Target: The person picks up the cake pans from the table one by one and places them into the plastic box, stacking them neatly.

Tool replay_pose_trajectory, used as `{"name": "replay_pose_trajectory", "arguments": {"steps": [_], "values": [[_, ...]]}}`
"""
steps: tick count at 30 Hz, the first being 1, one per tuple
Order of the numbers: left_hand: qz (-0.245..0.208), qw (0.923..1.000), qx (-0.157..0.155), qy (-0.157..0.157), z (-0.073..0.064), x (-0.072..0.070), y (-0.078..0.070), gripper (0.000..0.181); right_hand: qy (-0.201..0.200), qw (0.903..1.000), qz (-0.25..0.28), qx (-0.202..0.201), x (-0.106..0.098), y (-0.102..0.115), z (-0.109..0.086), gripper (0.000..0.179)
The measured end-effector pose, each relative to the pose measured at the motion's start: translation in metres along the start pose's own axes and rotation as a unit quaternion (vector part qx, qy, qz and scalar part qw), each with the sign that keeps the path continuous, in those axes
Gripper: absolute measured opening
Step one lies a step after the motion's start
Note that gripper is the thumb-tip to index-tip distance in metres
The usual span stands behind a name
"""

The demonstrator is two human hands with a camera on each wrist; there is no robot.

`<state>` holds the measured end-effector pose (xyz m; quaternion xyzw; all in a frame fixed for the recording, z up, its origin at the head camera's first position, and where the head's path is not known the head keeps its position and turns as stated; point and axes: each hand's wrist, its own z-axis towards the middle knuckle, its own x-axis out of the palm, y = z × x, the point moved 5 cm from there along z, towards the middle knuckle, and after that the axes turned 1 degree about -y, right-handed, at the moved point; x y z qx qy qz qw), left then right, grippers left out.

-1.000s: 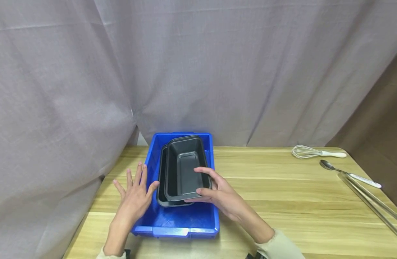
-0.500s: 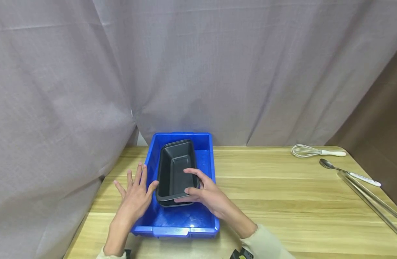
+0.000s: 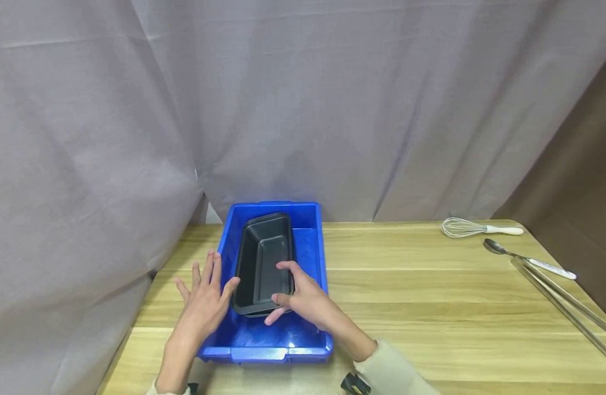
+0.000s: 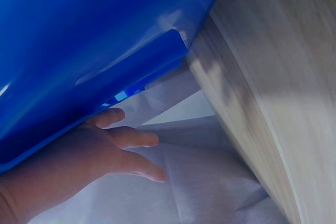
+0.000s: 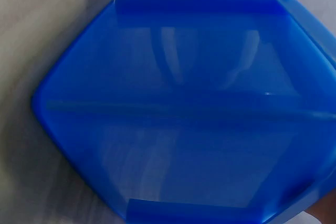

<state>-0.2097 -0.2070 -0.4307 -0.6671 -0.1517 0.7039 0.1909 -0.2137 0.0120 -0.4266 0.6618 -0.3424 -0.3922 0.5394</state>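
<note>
Two black loaf pans lie nested in a blue bin point(image 3: 263, 354). The upper loaf pan point(image 3: 270, 263) covers most of the lower one, of which only a sliver of rim shows at the near end. My right hand point(image 3: 308, 299) is at the upper pan's near right corner, thumb and fingers spread apart around it. My left hand point(image 3: 201, 302) rests on the bin's left rim with its fingers spread. In the left wrist view the left hand's fingers point(image 4: 136, 137) reach past the rim. The right wrist view mostly shows the bin's outer side point(image 5: 199, 156).
On the wooden table point(image 3: 407, 307) to the right lie a white-handled whisk point(image 3: 463, 227), a spoon point(image 3: 550, 267) and a long metal piece with two arms point(image 3: 565, 307). A grey curtain point(image 3: 303, 109) hangs behind and along the left.
The right hand has moved left with the upper loaf pan and lowered it into the other one. Its fingers have loosened from the rim. The left hand has stayed at the bin's rim.
</note>
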Motion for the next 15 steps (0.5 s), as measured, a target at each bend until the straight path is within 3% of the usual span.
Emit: {"name": "replay_pose_trajectory", "arguments": {"steps": [6,10,15], "values": [[-0.003,1.0000,-0.005,0.004,-0.0003,-0.0009,0.0021,0.078,-0.024,0.9968,-0.074,-0.014,0.0028,0.0063,-0.0003,0.095],[-0.005,0.9999,-0.011,0.004,-0.0004,-0.0007,0.0044,0.078,-0.036,0.9896,-0.139,-0.002,0.0040,0.0076,-0.0010,0.097],[-0.002,0.9999,-0.011,0.002,-0.0019,0.0003,0.0074,0.079,-0.024,0.9793,-0.197,0.038,0.0090,0.0040,-0.0026,0.091]]}}
